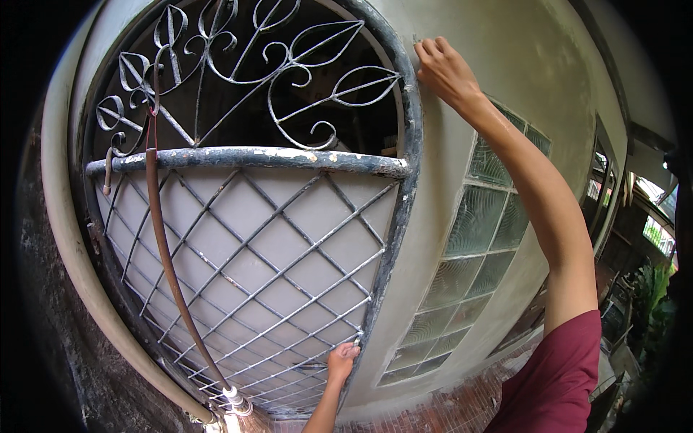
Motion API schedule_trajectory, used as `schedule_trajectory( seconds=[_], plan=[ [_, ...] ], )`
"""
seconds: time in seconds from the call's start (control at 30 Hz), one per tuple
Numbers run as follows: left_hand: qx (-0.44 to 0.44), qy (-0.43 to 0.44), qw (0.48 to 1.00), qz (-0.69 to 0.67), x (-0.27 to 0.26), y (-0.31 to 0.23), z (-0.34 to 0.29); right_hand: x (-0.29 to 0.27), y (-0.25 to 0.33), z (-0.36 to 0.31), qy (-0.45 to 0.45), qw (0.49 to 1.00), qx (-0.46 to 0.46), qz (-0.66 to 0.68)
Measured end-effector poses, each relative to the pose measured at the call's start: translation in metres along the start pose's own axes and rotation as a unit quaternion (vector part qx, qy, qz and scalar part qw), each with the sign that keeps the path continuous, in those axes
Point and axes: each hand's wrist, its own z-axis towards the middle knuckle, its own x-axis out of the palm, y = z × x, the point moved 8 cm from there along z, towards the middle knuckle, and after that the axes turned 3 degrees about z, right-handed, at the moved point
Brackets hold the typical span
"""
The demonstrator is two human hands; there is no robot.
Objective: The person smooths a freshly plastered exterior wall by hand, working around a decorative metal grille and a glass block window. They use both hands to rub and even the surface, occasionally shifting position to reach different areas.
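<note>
A dark metal gate (249, 155) with flaking paint stands in front of me, with scrollwork above its crossbar and a diamond lattice (281, 270) below. My right hand (446, 71) is raised beside the gate's upper right edge, close to the plastered wall. Its fingers are closed around a small greyish thing that barely shows at the fingertips. Low down, my left hand (342, 361) is at the lattice's right side, by the gate's upright. Those fingers are curled closed too, with a small thing at their tips that I cannot make out.
A broom (164, 245) with a long brown handle hangs against the gate by a red cord. At the left runs a thick beige pipe (68, 238). Glass blocks (473, 220) are set in the wall (534, 50) at right. Red brick paving (462, 404) lies below.
</note>
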Motion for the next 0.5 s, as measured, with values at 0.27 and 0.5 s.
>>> schedule_trajectory(
  seconds=[0.27, 0.5],
  plan=[
    [-0.002, 0.011, 1.0, 0.015, 0.002, -0.002, 0.002, -0.003, -0.076, -0.015, -0.077, 0.929, 0.181, 0.315],
    [0.001, 0.016, 1.0, 0.005, 0.0, 0.003, 0.003, 0.036, -0.049, -0.009, -0.041, 0.873, 0.242, 0.421]
  ],
)
